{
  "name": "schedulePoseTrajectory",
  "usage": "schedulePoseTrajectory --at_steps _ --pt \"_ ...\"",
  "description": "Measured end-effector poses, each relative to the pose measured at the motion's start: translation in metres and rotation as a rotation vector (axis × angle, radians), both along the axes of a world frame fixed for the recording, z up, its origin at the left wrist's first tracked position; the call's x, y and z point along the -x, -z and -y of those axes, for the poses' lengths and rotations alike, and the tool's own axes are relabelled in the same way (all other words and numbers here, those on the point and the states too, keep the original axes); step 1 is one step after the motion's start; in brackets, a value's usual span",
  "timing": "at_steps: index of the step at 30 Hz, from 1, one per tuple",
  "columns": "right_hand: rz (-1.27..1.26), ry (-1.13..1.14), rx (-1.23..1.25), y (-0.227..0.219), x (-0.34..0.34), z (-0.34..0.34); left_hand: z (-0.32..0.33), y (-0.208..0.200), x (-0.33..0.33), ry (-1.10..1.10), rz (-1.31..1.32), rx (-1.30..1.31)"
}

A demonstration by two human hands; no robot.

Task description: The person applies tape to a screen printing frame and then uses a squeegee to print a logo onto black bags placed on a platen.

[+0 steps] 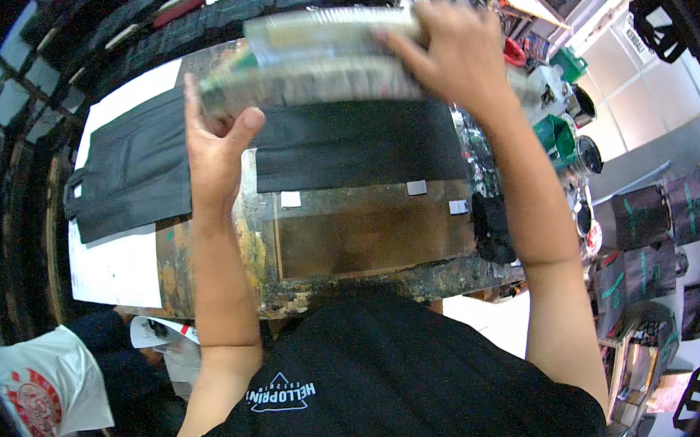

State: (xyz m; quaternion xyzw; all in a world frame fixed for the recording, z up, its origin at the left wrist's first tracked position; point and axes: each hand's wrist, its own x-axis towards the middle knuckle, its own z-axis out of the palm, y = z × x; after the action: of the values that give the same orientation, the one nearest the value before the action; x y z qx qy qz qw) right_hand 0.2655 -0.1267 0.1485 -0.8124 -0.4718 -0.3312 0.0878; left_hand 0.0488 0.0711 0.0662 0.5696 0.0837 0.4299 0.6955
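Observation:
A screen-printing frame (313, 82), smeared by motion, is tilted above the far side of the worktable. My right hand (467, 58) grips its upper right part, thumb on the near side. At its left end is my left hand (218, 159), index finger stretched up and thumb spread apart. Whether that hand touches the frame is unclear, and its other fingers are partly hidden. Beneath the frame lies a flat black fabric piece (361, 151). Another black fabric piece, bag-like with a handle slot (131, 167), lies on white sheeting (113, 272) to the left.
Small white tabs (290, 199) are fixed along the brown, paint-stained tabletop (368, 238). Green containers (558, 140) stand off to the right, above several dark printed bags (634, 214). At lower left is a white shirt with a red print (45, 395). Dark racks line the far left.

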Motion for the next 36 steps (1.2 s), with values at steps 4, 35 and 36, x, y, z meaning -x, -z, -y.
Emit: schedulePoseTrajectory --at_steps 4,35,36 --pt "-0.215 -0.038 0.218 0.05 0.026 0.031 0.017 0.057 0.033 -0.073 -0.473 -0.091" --pt "-0.304 -0.032 0.415 0.176 -0.187 -0.115 0.013 0.185 0.072 -0.348 -0.822 -0.876" --pt "-0.281 -0.046 0.38 0.177 -0.201 -0.123 0.013 0.183 0.072 -0.346 -0.834 -0.89"
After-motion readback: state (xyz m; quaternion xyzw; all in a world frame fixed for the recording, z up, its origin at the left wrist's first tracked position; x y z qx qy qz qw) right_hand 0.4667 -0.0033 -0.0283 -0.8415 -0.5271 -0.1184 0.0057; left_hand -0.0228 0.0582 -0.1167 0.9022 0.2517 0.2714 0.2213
